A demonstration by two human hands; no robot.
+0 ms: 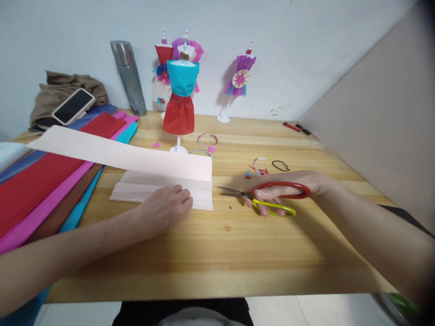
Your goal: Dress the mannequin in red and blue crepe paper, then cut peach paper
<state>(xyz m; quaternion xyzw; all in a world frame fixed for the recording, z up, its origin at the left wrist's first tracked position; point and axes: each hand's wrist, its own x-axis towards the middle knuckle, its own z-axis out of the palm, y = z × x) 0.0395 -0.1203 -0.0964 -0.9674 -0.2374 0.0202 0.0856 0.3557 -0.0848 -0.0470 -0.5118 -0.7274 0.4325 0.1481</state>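
Note:
A long pale pink paper strip [152, 158] lies across the left and middle of the table, with a folded section at its near right part. My left hand [170, 206] rests on that folded section, fingers curled together against the paper. In my right hand [272, 197] are scissors [285, 186] with one red and one yellow-green handle. Their blades are slightly parted and point left, a short gap from the paper's right edge.
Dress forms [179, 99] in crepe-like outfits stand behind the paper, beside a grey flask [129, 79]. Coloured sheets [44, 181] and a phone [74, 106] lie left. Rings, a black band [280, 165] and small scraps [258, 170] are scattered behind my hands.

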